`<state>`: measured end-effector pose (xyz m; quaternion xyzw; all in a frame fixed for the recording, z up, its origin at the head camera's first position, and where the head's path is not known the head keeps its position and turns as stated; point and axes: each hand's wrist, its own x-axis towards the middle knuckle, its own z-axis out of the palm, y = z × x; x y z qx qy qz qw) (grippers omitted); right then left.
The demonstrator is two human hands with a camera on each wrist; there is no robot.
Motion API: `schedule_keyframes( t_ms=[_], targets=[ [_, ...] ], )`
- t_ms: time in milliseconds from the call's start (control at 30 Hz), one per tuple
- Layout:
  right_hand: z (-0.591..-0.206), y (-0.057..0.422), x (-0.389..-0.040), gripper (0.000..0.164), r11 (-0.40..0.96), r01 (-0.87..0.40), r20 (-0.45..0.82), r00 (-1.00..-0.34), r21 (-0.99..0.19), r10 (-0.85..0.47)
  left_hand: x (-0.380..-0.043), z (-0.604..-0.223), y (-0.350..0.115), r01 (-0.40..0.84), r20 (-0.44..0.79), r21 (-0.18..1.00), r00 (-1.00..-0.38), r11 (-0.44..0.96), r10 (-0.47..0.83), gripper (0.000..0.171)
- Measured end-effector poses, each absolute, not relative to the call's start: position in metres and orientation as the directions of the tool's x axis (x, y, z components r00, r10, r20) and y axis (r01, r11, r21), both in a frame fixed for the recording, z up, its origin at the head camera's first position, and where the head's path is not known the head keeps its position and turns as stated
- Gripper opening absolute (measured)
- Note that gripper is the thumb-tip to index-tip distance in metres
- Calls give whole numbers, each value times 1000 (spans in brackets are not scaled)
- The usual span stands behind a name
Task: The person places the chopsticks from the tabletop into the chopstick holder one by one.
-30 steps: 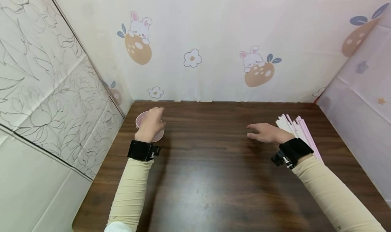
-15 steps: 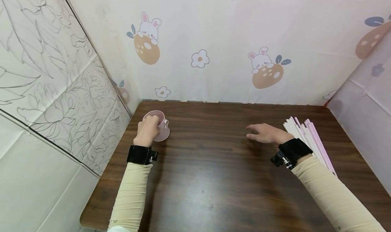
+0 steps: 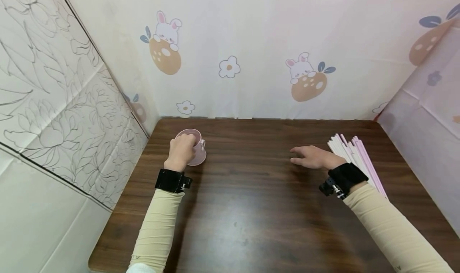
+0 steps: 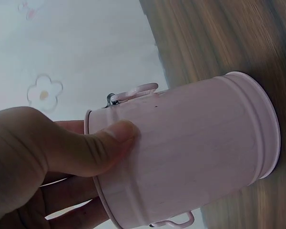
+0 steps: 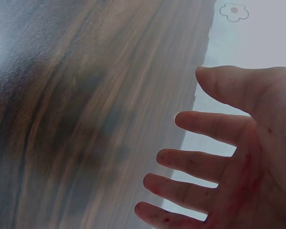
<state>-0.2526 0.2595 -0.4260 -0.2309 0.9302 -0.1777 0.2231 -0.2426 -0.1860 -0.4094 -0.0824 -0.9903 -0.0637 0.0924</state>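
A small pale pink metal pail (image 3: 199, 156) with little loop handles on its sides stands toward the back left of the dark wooden table. My left hand (image 3: 181, 149) grips it at the rim. In the left wrist view the thumb (image 4: 115, 138) presses flat on the outer wall of the pail (image 4: 190, 138), while the other fingers disappear behind the rim. Over the right half of the table my right hand (image 3: 312, 156) is held with fingers spread and straight, palm bare in the right wrist view, holding nothing.
Beside my right wrist lies a bundle of white and pink sticks (image 3: 353, 155), partly covered by the forearm. A printed cloth (image 3: 251, 85) hangs along the table's back edge, and a tiled wall (image 3: 64, 105) runs down the left.
My left hand has closed on the pail's rim from above it. The pail has shifted a little to the right along with the hand. The right hand has stayed where it was.
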Motion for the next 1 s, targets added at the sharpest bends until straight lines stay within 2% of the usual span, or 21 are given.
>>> schedule_keyframes(
  t_ms=[267,633,1000],
  targets=[
    [-426,269,-246,57,847,-354,-338,-801,-396,-493,-245,-410,-143,269,194,81,-949,960,249,14],
    [-429,283,-238,58,867,-315,-349,-821,-386,-453,-232,-404,-79,419,144,94,-903,903,404,12],
    [-426,297,-232,57,878,-279,-346,-839,-389,-420,-229,-402,-62,467,128,112,-882,877,453,15]
  ],
)
